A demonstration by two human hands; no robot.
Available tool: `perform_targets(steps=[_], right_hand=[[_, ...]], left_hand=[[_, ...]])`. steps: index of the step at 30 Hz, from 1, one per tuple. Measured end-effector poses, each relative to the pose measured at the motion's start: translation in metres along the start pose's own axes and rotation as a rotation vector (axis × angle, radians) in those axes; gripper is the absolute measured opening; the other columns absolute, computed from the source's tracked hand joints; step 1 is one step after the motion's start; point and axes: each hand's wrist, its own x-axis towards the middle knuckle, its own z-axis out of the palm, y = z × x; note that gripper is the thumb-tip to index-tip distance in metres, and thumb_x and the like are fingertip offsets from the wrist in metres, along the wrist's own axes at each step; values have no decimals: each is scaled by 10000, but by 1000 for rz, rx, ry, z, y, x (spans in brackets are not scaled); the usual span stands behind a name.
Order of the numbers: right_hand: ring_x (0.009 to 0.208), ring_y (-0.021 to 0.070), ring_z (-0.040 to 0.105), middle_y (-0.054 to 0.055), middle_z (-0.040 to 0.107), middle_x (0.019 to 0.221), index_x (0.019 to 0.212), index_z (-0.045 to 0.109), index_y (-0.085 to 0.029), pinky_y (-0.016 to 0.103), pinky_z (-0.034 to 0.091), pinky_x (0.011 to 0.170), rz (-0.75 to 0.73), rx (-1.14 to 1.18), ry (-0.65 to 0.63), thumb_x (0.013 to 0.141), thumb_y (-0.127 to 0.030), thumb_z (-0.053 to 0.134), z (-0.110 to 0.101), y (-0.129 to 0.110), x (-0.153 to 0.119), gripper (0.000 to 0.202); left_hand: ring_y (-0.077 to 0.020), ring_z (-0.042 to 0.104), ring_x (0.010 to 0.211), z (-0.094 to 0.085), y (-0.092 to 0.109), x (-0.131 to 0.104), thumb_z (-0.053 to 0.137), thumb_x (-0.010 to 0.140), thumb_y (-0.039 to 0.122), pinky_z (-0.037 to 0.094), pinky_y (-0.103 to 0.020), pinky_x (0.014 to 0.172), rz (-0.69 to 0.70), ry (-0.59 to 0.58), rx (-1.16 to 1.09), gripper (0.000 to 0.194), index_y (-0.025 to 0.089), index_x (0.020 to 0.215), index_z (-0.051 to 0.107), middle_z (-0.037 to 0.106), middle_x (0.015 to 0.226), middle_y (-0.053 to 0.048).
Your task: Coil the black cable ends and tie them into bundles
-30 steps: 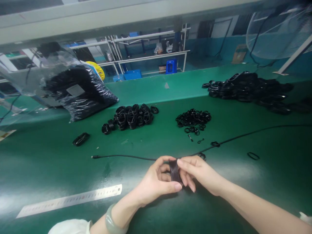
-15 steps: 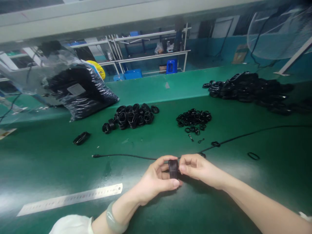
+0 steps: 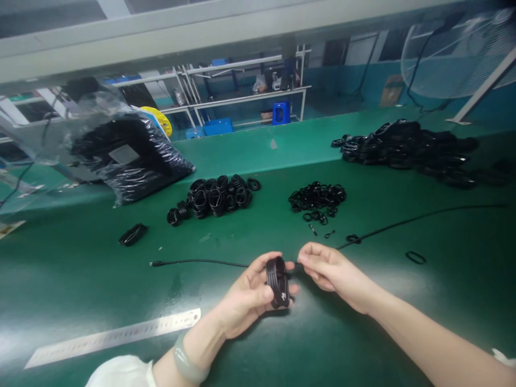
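A coil of black cable [image 3: 277, 282] is in my left hand [image 3: 244, 295], the thumb on its near side and the fingers behind it. The coil is turned so that its round opening partly shows. Just to its right, my right hand [image 3: 332, 271] is closed in a pinch, apart from the coil. Whatever lies between its fingertips, if anything, is too small to make out. A long black cable [image 3: 201, 262] with a plug at its left end lies across the table; its middle is hidden behind both hands.
Coiled cables [image 3: 217, 199] stand grouped beyond my left hand, with a lone coil [image 3: 133, 235] farther left. Small black loops [image 3: 318, 196] are heaped centre right. A larger dark pile [image 3: 403, 145] lies back right, a plastic bag [image 3: 133, 156] back left. A steel ruler [image 3: 116, 337] lies front left.
My left hand has tilted the coil and shifted slightly left, so its opening shows more. My right hand has drawn away from the coil, leaving a gap between them.
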Motion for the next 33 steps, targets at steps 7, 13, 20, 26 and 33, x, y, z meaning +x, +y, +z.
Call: perform_targets(steps=[7,13,20,26,33], right_hand=[[337,41,333,-35,567,477,859,723,-137,194,194,360,-6,-199,-121,813,-540,702,18,13,-7,406],[321,42,311,-52,510,408,655,652,-157,192,198,347,-43,-183,-31,800,-535,703,28,23,-7,408],[354,47,383,-65,530,512,816,592,-171,178,263,378,-161,-197,13,916,-560,562,22,21,-4,403],[413,65,398,-66,525,535,868,592,-175,192,299,423,-123,-203,-156,871,-517,651,18,21,-1,347],[683,123,513,-5,590,725,785,633,-160,241,395,647,-166,-203,-203,861,-419,693,21,15,-9,277]], left_hand=[[-268,651,1134,3,-10,4,881,626,128,571,-329,860,120,134,292,807,317,1330,538,532,1434,-117],[-263,664,1105,8,-15,3,860,669,171,570,-351,882,121,185,487,719,279,1303,538,565,1389,-121],[-243,655,1098,7,-12,3,823,725,190,558,-350,888,109,136,453,682,262,1325,507,637,1251,-105],[-217,650,1050,9,-10,4,862,668,202,555,-320,853,104,148,434,677,236,1267,548,586,1311,-104],[-198,651,959,8,-12,7,863,657,230,549,-322,814,41,238,529,620,197,1207,578,648,1142,-77]])
